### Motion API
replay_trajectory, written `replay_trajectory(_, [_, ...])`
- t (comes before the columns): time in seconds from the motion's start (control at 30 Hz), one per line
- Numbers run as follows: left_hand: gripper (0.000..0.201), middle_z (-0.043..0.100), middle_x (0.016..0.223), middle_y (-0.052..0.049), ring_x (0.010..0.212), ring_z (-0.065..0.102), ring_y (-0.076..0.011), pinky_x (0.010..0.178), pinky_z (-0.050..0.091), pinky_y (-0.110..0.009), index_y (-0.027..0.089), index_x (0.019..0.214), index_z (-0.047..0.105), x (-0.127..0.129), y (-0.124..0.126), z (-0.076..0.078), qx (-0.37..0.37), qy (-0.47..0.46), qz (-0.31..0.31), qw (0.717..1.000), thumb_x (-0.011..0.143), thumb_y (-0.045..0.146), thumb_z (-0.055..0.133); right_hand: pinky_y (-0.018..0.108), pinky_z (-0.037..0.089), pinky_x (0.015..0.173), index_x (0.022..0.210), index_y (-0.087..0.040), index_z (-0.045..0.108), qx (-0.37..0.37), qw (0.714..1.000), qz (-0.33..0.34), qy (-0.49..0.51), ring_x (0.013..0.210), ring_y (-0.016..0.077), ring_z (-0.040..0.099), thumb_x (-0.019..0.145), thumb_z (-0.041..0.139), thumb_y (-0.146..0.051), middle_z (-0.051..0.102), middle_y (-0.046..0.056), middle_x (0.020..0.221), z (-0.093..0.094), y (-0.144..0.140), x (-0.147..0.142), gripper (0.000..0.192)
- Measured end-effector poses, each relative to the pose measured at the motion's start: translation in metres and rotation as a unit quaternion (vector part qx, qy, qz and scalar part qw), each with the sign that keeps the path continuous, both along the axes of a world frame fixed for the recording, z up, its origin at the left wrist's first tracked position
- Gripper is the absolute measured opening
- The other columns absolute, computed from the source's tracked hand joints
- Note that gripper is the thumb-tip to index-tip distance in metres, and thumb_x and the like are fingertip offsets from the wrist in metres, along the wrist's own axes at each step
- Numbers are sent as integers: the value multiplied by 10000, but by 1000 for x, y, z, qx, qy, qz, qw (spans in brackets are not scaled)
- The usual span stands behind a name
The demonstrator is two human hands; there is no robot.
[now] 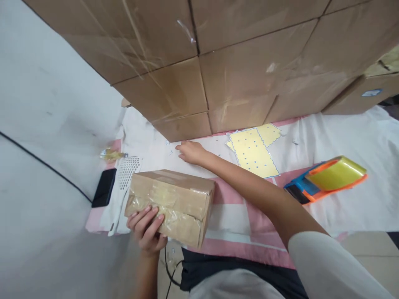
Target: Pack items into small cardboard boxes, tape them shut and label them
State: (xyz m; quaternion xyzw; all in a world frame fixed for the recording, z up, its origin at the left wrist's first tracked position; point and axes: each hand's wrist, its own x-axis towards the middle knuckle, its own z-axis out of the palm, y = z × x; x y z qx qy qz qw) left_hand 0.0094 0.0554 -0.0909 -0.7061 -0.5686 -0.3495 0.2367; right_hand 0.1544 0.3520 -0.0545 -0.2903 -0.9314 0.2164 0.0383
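Surface: a white cloth with pink stripes [237,224] covers the work surface; its near edge hangs down toward the person.
Room: a plain white wall [46,104] stands at the left, with a thin dark cable running across it. A stack of big brown cardboard cartons [218,62] with clear tape fills the far side and rests on the cloth.
Things on the cloth: a yellow sheet with small blue dots and a blue edge [254,151] lies just in front of the cartons. An orange and blue tape dispenser with a yellow-green plate [327,178] lies at the right, well apart from both hands. A black flat device [104,187] and a white perforated piece [127,170] lie at the left edge.
Hard to see: a small yellowish object [112,155] near the wall is blurred, I cannot tell what it is. The cartons are cut off at the top and the right.
Left hand: the left hand [146,230] grips the near end of a small brown cardboard box wrapped in clear tape [174,203], fingers curled over the front face. The box rests on the cloth, near the person's body.
Right hand: the right hand [190,151] reaches far forward, arm stretched across the cloth, palm down, fingers loosely open and lying flat on the cloth just beside the lowest carton. It holds nothing.
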Motion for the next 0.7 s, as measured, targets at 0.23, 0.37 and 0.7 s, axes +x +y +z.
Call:
replay_trajectory(0.23, [291,743,1012,-91,1048,665,-290,1007,425,-525,309,1060,692,8,1,3,20,-13,7,1000,972,482,475,418,450,979,1217,-163,682,11,1000,-2,13,1227,307,525,995,593,-292,568,171,1366,-31,7,-66,272])
replay_trajectory(0.37, [322,748,1002,-110,1043,678,-291,969,445,-517,282,1051,696,12,12,8,33,3,6,999,990,468,440,407,418,991,1201,-123,673,54,997,35,39,1219,290,477,1037,514,-263,569,177,1354,-40,9,-63,268])
replay_trajectory(0.7, [377,749,1027,-113,1052,678,-300,1007,438,-502,260,1111,706,13,30,12,52,6,-2,999,1006,495,430,413,379,976,1093,-170,756,88,988,28,121,1201,299,441,996,625,-310,584,150,1315,-56,13,-44,215])
